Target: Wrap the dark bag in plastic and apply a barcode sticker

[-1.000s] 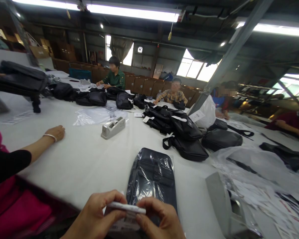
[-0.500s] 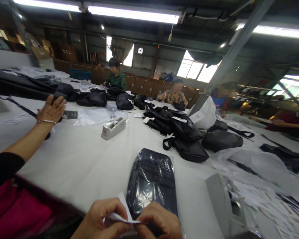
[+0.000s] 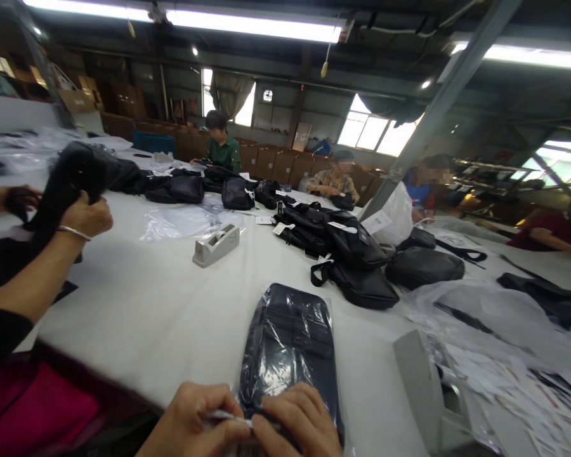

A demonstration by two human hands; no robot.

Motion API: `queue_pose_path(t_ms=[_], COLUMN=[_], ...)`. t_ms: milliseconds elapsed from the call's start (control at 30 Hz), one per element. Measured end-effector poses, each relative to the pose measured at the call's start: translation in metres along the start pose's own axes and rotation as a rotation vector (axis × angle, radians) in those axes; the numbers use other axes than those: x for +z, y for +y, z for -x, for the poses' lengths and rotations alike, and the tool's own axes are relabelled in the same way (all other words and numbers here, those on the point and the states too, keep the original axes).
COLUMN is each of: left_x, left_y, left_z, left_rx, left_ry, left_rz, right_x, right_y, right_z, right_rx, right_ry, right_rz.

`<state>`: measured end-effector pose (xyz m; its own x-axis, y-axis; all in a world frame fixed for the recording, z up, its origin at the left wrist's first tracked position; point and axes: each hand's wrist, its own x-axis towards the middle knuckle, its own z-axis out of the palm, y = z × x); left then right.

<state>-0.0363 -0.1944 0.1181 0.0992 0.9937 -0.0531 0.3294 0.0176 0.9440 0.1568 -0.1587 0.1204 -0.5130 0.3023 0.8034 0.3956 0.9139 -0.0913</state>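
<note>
At the bottom edge, my left hand (image 3: 202, 419) pinches a thin white slip of paper (image 3: 226, 416) between thumb and forefinger. My right hand (image 3: 297, 416) meets it there, its thumb and fingers closed on the slip's other end. The slip is seen almost edge-on, and its lower part is hidden by my hands. Just beyond them a black bag (image 3: 292, 336) lies flat on the table in a clear, shiny plastic sleeve. My right hand is over the bag's near end.
A grey tape dispenser (image 3: 216, 246) stands ahead; another dispenser (image 3: 421, 387) is at right beside scattered labels (image 3: 509, 393). Black bags (image 3: 352, 241) are heaped mid-table. Close left, a co-worker's hand (image 3: 88, 214) holds a black bag (image 3: 78, 168). More people sit across the table.
The white slip stood up between my hands and now lies nearly flat between my fingers. At left, the co-worker's open hand has closed on a black bag and lifted it.
</note>
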Motion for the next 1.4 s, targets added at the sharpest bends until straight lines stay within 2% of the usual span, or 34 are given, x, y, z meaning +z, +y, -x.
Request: queue_pose_path(t_ms=[100, 200, 267, 300, 367, 433, 467, 533, 600, 700, 800, 967, 1200, 1333, 1400], left_x=[0.001, 0.007, 0.01, 0.01, 0.003, -0.014, -0.025, -0.048, -0.068, -0.083, -0.087, -0.089, -0.092, -0.094, -0.084], left_y=[-0.006, -0.022, -0.032, -0.036, -0.045, -0.055, -0.061, -0.077, -0.096, -0.125, -0.148, -0.165, -0.156, -0.134, -0.116], left_z=[-0.007, -0.014, -0.021, -0.025, -0.036, -0.053, -0.063, -0.088, -0.116, -0.153, -0.179, -0.204, -0.21, -0.197, -0.183], left_rx=[-0.151, -0.17, -0.181, -0.192, -0.2, -0.188, -0.176, -0.148, -0.103, -0.041, -0.039, -0.046, -0.043, -0.037, 0.008], left_ry=[-0.086, -0.133, -0.114, -0.091, -0.023, 0.075, 0.123, 0.203, 0.251, 0.287, 0.334, 0.43, 0.414, 0.452, 0.458], left_rz=[0.219, 0.4, 0.507, 0.549, 0.592, 0.584, 0.566, 0.457, 0.213, -0.102, -0.26, -0.547, -0.791, -0.881, -0.906], right_x=[0.005, 0.01, 0.014, 0.015, 0.014, 0.01, 0.008, 0.002, -0.003, -0.006, -0.006, -0.004, -0.006, -0.007, -0.009], right_y=[0.003, 0.005, 0.005, 0.005, 0.005, 0.007, 0.009, 0.012, 0.014, 0.016, 0.017, 0.024, 0.033, 0.032, 0.036], right_z=[0.002, 0.007, 0.01, 0.01, 0.007, 0.001, -0.002, -0.008, -0.011, -0.012, -0.011, -0.005, 0.003, 0.002, 0.004], right_rx=[-0.128, -0.195, -0.092, 0.055, 0.52, 1.027, 1.223, 1.481, 1.586, 1.586, 1.556, 1.483, 1.328, 1.313, 1.287], right_ry=[0.044, 0.074, 0.149, 0.189, 0.254, 0.24, 0.214, 0.156, 0.116, 0.104, 0.095, -0.004, -0.082, -0.109, -0.122], right_rz=[0.159, 0.22, 0.112, -0.004, -0.344, -0.725, -0.897, -1.145, -1.258, -1.287, -1.269, -1.237, -1.089, -1.044, -0.97])
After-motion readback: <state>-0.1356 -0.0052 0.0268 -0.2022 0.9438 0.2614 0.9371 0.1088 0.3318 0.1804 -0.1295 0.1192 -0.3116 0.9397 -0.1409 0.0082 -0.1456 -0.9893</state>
